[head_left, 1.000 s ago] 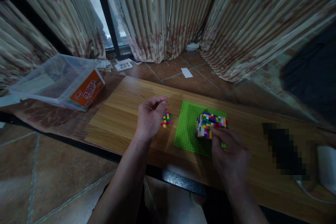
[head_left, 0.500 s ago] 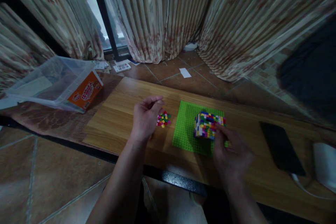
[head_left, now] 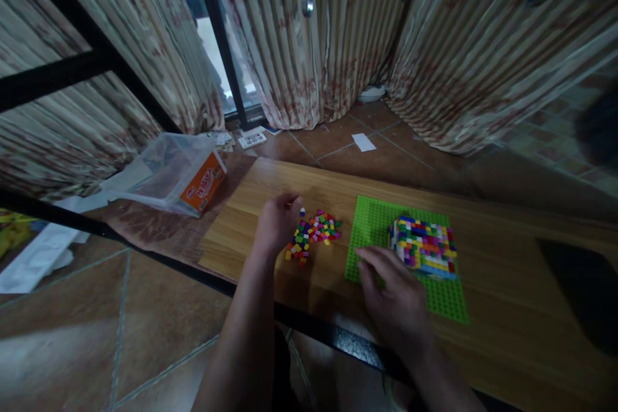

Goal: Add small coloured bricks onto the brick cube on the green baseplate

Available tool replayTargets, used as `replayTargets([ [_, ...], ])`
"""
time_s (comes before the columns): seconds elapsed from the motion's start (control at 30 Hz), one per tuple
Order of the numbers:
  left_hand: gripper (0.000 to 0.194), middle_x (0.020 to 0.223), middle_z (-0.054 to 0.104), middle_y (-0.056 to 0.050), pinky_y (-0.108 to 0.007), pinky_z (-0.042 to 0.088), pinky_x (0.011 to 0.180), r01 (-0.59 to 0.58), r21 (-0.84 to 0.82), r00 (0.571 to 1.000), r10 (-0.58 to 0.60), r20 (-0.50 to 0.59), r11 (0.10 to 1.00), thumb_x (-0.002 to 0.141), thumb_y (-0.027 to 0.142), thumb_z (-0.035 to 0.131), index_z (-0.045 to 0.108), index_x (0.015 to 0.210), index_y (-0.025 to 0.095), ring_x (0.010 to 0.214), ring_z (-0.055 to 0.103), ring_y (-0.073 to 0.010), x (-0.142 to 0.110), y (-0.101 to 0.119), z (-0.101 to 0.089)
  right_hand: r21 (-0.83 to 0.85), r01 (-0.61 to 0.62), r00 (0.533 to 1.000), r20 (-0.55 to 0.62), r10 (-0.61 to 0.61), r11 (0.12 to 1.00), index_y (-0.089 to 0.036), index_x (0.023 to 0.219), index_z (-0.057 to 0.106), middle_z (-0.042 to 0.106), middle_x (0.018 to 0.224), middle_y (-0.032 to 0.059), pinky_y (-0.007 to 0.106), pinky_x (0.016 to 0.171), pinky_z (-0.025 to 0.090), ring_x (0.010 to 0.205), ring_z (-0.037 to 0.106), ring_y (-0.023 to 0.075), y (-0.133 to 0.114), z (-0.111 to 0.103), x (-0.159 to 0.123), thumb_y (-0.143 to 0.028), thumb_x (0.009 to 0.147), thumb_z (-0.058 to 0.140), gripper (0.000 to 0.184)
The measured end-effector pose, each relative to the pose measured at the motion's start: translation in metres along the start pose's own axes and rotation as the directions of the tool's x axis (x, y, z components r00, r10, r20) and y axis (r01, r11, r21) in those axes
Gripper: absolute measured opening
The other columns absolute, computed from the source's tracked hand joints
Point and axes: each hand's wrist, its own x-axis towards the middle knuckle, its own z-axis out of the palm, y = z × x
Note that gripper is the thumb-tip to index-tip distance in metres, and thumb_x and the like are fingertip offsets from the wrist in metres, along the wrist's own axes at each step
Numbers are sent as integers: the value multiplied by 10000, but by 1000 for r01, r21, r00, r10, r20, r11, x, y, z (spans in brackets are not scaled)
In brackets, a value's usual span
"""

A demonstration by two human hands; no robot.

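The left hand [head_left: 279, 222] is curled nearly closed, and I cannot tell whether it holds anything; the right hand [head_left: 396, 286] is loosely open, holding nothing visible. Just beyond it, rightward, the brick block [head_left: 423, 244] stands on the green baseplate [head_left: 447, 299]; loose bricks [head_left: 324, 227] lie on the bench [head_left: 251, 190] between the hands.

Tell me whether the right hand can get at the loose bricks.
Probably yes: only the flat edge of the green baseplate and wooden tabletop seem to lie between the right hand and the loose bricks, the left hand being beyond them.
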Motion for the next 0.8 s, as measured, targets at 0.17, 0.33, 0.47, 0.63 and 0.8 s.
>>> replayTargets([
  [0.17, 370, 1145, 753, -138, -394, 504, 979, -284, 142, 948, 256, 189, 948, 968, 352, 463, 716, 1133, 140, 1078, 688, -253, 6, -19, 3, -91, -67, 992, 98, 76, 994, -162, 1259, 614, 663, 1209, 138, 452, 980, 541, 1134, 624, 255, -1, 23, 4, -159, 932, 469, 358],
  [0.33, 429, 1238, 717, -130, -439, 440, 1103, -510, 87, 834, 467, 295, 856, 1017, 367, 367, 700, 1174, 147, 1230, 612, -244, 9, -31, 9, -162, -72, 987, 132, 94, 984, -96, 1329, 564, 622, 1313, 171, 506, 1058, 485, 1217, 563, 294, 4, 39, 12, -73, 872, 422, 479],
  [0.47, 477, 1250, 706, -140, -443, 437, 1112, -554, 32, 789, 513, 339, 832, 1030, 388, 322, 679, 1218, 133, 1236, 606, -244, 8, -31, 15, -162, -32, 982, 179, 61, 986, -56, 1369, 523, 598, 1358, 195, 507, 1085, 463, 1269, 533, 296, 10, 52, 18, -16, 839, 370, 554],
  [0.63, 494, 1220, 720, -121, -449, 416, 1125, -609, -25, 718, 565, 407, 792, 1039, 391, 282, 700, 1169, 162, 1217, 612, -238, 7, -23, 28, -154, -3, 978, 206, 35, 988, -70, 1413, 479, 579, 1380, 205, 529, 1091, 451, 1306, 511, 298, 18, 61, 22, 11, 810, 351, 622],
  [0.8, 509, 1145, 739, -121, -432, 427, 1102, -555, -85, 727, 533, 433, 827, 1042, 398, 270, 712, 1122, 159, 1157, 634, -236, 0, -12, 37, -137, -15, 972, 229, 47, 990, -63, 1411, 472, 592, 1361, 201, 506, 1078, 465, 1249, 550, 289, 19, 61, 27, -2, 820, 353, 606],
])
